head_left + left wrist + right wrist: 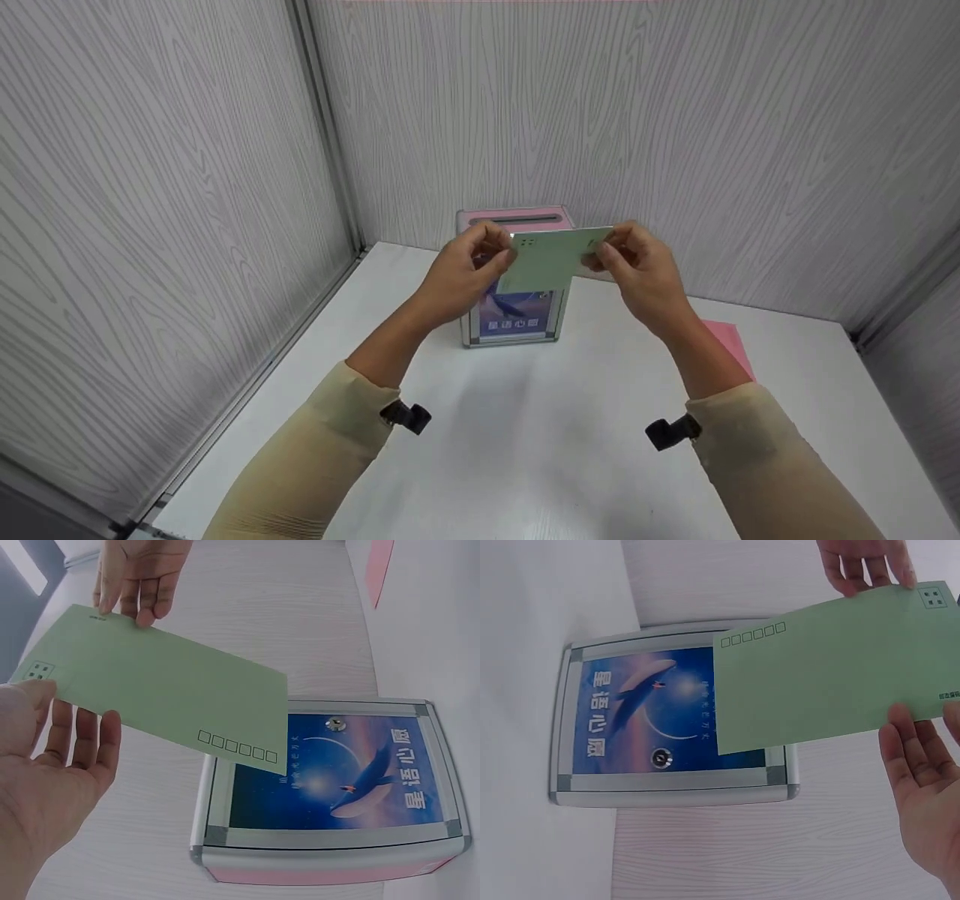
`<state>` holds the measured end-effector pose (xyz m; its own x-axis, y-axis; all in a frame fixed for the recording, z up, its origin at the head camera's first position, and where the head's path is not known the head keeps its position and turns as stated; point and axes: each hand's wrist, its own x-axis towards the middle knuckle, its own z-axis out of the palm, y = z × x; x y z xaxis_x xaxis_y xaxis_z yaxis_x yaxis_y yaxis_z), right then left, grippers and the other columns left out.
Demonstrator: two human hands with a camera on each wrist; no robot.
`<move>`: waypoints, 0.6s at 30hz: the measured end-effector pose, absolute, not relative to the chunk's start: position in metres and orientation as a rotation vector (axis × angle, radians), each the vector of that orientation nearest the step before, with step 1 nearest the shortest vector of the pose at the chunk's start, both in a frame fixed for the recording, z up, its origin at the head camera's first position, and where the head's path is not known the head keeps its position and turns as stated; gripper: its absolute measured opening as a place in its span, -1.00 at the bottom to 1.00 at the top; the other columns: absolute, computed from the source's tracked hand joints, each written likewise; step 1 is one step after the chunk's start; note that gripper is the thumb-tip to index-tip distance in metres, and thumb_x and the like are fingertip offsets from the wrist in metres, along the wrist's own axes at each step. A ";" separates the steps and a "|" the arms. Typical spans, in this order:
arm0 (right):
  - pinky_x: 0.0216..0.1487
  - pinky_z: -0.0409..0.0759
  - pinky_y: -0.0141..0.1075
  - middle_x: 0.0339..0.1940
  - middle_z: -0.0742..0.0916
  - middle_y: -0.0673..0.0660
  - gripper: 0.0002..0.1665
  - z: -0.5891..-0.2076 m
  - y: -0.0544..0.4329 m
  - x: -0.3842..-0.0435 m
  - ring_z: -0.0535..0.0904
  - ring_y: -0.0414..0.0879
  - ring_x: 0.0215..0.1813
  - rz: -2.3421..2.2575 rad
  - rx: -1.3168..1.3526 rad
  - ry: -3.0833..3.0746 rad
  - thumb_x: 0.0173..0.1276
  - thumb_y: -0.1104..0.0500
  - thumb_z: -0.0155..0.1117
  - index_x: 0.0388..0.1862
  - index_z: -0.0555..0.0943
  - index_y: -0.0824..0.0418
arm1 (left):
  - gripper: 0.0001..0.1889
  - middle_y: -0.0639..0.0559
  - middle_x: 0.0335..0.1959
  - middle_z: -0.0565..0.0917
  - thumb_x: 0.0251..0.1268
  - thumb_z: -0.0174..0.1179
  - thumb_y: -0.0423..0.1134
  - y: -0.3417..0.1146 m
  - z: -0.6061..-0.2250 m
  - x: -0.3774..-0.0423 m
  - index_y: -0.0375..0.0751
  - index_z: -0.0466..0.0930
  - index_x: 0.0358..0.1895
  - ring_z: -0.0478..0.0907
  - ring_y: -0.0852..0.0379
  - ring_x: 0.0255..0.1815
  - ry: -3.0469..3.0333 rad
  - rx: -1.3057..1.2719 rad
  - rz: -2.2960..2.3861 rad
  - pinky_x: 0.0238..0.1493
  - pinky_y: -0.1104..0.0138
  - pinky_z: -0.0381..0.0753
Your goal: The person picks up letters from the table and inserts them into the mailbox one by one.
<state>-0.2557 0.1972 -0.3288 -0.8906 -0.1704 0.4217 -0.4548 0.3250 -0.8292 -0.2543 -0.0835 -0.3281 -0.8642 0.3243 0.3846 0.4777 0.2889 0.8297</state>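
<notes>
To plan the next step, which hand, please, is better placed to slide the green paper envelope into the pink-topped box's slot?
Probably the left hand: in the head view, it appears nearer the slot than the right hand; both hold the envelope.

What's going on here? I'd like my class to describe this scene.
A person is holding up a light green, rectangular paper envelope, with the left hand pinching one end and the right hand the other. Behind it, on a white table, stands a silver-framed box with a whale picture on its front and a slot in its pink top. The envelope is not in the slot. A flat pink sheet lies by the right forearm.
</notes>
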 end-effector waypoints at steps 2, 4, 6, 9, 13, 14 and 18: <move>0.22 0.73 -0.46 0.10 0.70 0.18 -0.78 -0.321 0.196 -0.255 0.74 0.03 0.12 1.577 0.573 -2.324 0.74 0.22 0.13 0.22 0.55 0.28 | -0.86 0.00 0.11 0.67 0.71 0.18 -0.13 -0.084 -0.322 -0.253 -0.05 0.52 0.10 0.63 0.09 0.18 -2.378 -0.755 -1.594 0.34 0.15 0.67; 0.22 0.71 -0.48 0.10 0.70 0.16 -0.78 -0.313 0.194 -0.255 0.74 -0.01 0.12 1.571 0.594 -2.303 0.74 0.22 0.12 0.23 0.56 0.28 | -0.85 0.00 0.13 0.66 0.71 0.18 -0.11 -0.084 -0.316 -0.253 -0.06 0.52 0.10 0.63 0.09 0.24 -2.353 -0.762 -1.552 0.41 0.12 0.65; 0.23 0.70 -0.49 0.09 0.71 0.15 -0.78 -0.307 0.193 -0.255 0.74 -0.04 0.12 1.565 0.618 -2.275 0.74 0.23 0.13 0.22 0.56 0.28 | -0.84 0.00 0.14 0.65 0.71 0.18 -0.09 -0.084 -0.310 -0.253 -0.06 0.52 0.10 0.62 0.09 0.25 -2.330 -0.773 -1.512 0.43 0.12 0.64; 0.23 0.70 -0.47 0.06 0.72 0.14 -0.79 -0.298 0.191 -0.255 0.73 -0.08 0.11 1.560 0.648 -2.229 0.73 0.25 0.13 0.20 0.56 0.30 | -0.82 -0.01 0.15 0.66 0.72 0.17 -0.10 -0.084 -0.304 -0.255 -0.10 0.53 0.10 0.63 0.09 0.28 -2.283 -0.807 -1.479 0.48 0.14 0.61; 0.30 0.70 -0.42 0.08 0.73 0.12 -0.80 -0.291 0.187 -0.257 0.74 -0.10 0.16 1.556 0.664 -2.195 0.73 0.24 0.14 0.19 0.57 0.29 | -0.82 -0.01 0.15 0.65 0.72 0.17 -0.14 -0.085 -0.299 -0.257 -0.15 0.55 0.11 0.62 0.12 0.32 -2.230 -0.835 -1.445 0.52 0.22 0.58; 0.32 0.70 -0.40 0.09 0.73 0.11 -0.79 -0.290 0.186 -0.258 0.74 -0.10 0.17 1.560 0.670 -2.186 0.73 0.24 0.15 0.20 0.57 0.29 | -0.82 -0.02 0.15 0.65 0.72 0.17 -0.15 -0.085 -0.298 -0.258 -0.17 0.55 0.11 0.62 0.11 0.32 -2.216 -0.844 -1.441 0.52 0.23 0.57; 0.34 0.70 -0.36 0.10 0.73 0.10 -0.81 -0.290 0.183 -0.265 0.76 -0.10 0.20 1.606 0.680 -2.150 0.72 0.25 0.16 0.17 0.58 0.30 | -0.82 -0.05 0.14 0.63 0.71 0.18 -0.18 -0.086 -0.299 -0.263 -0.21 0.55 0.10 0.62 0.10 0.33 -2.185 -0.860 -1.440 0.51 0.28 0.57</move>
<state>-0.2651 0.1827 -0.2902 -0.8146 -0.1567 0.5584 -0.5799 0.2334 -0.7805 -0.2625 -0.0862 -0.2993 -0.7385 0.2795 0.6136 0.6741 0.2858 0.6811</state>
